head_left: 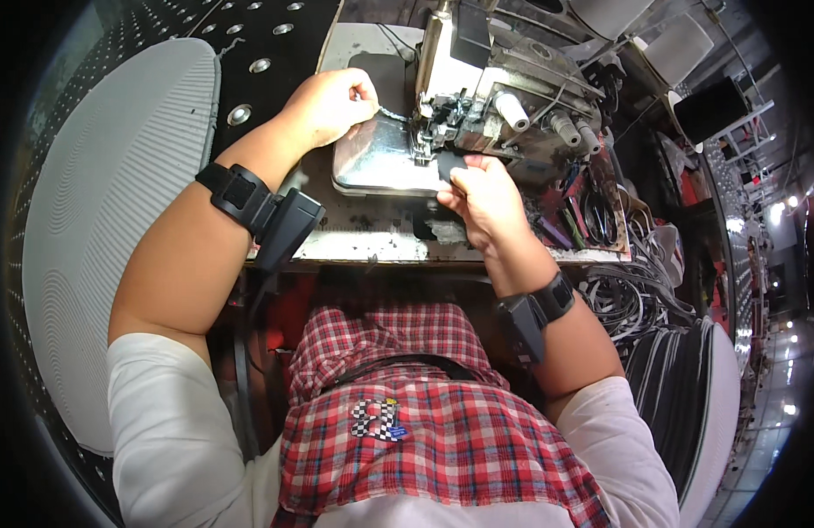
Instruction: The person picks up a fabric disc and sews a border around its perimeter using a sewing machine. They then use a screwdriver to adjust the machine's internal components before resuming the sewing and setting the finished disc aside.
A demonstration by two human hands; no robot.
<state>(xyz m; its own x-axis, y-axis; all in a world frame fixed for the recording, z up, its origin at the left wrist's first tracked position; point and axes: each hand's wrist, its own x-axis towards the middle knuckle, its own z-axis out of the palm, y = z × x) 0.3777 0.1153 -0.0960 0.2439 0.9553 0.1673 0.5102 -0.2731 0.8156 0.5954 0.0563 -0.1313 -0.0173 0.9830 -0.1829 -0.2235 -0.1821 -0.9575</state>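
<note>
Plainly, right hand (490, 201) pinches dark fabric (449, 164) — metal plate's front edge (381, 190) bare alongside.

Cord (393, 113): thin, slightly curved, reaching toward the machine (509, 72). Cloth (450, 164): small, dark, partly hidden, just beside that machine.

Apron (442, 444): red plaid, crossed with white and dark lines. Patch (373, 421): black-and-white check, bits of yellow and blue. Shirt sleeves (165, 396): white. Wrist straps (240, 195): black. Overlock sewing machine (432, 63): off-white, dark grime; tension knobs (511, 111) white; work plate (372, 157) shiny silver. Fabric scrap (448, 165): dark grey. Thread chain (393, 115): pale. Oval panel (117, 229): light grey, fine curving lines. Stacked panels (667, 378): black and grey stripes. Thread cone (711, 113): black.
</note>
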